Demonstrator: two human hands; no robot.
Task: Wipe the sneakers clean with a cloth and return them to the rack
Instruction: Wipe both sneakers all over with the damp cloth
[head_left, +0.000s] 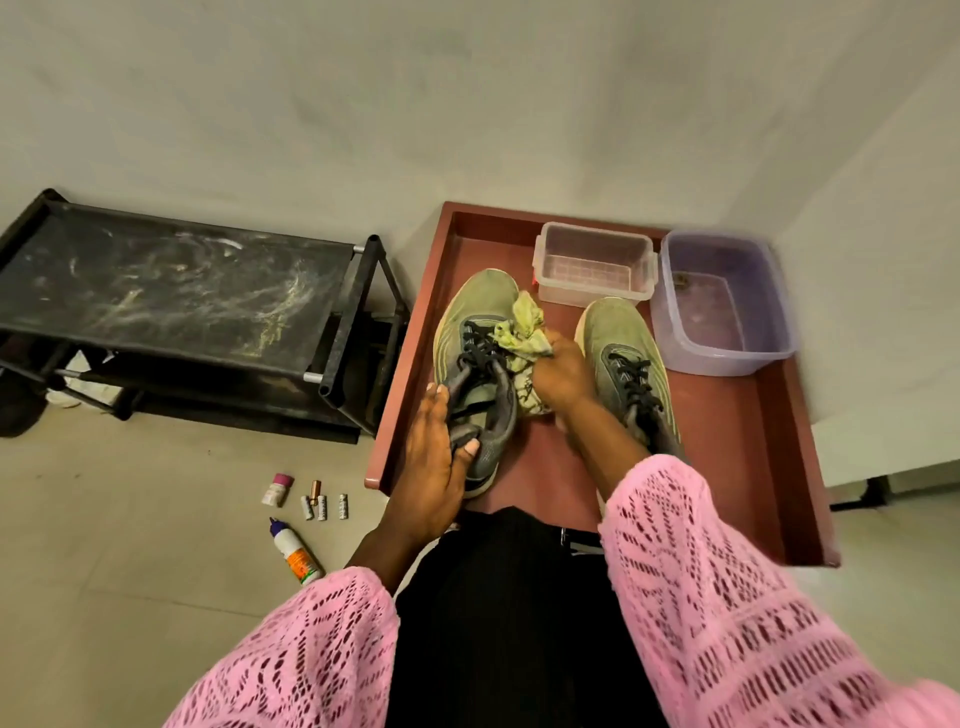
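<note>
Both sneakers sit in a red tray on the floor. The left hand grips the heel collar of the left sneaker. The right hand clutches a bunched yellow-green cloth against that sneaker's inner side. The right sneaker stands beside it. The black rack stands left of the tray.

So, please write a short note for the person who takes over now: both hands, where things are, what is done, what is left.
Left hand holds the heel of the left sneaker on the red tray.
Right hand grips the cloth against that sneaker's inner side.
Right sneaker stands beside it on the tray.
Done: wiping is under way on the left sneaker.
Left: finish both sneakers, then put them on the black rack to the left.
</note>
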